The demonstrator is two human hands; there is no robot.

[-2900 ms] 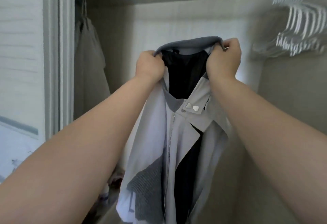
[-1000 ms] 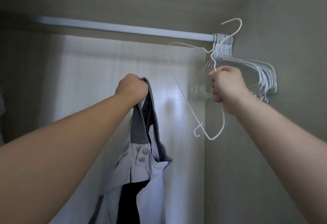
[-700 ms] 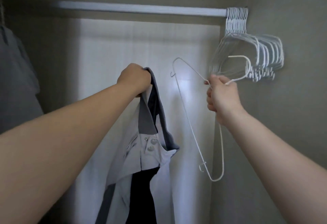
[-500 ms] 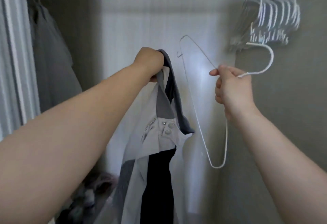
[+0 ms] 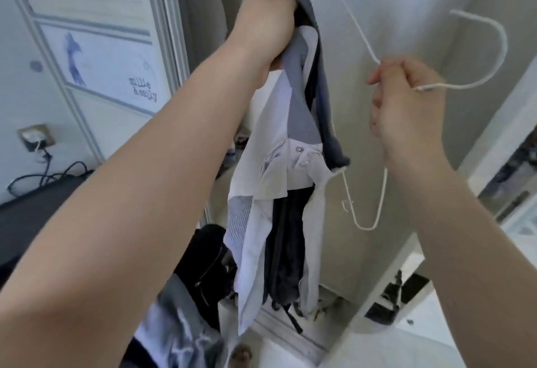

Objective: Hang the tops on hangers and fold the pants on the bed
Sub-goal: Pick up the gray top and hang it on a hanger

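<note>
Fingers (image 5: 385, 77) of R hand (image 5: 406, 103) are curled, pinching the white wire hanger (image 5: 504, 45) at its neck, just right of the jacket (image 5: 279, 193). L hand (image 5: 261, 27) is fisted round the jacket's grey collar; the rest hangs below. Farther back, left of the jacket, door panel (image 5: 110, 59) w/ small writing, approx. "millie & emily", blurry.

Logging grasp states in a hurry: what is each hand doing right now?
Left hand: closed, gripping the jacket by its collar.
Right hand: closed, holding the white hanger near its hook.
</note>
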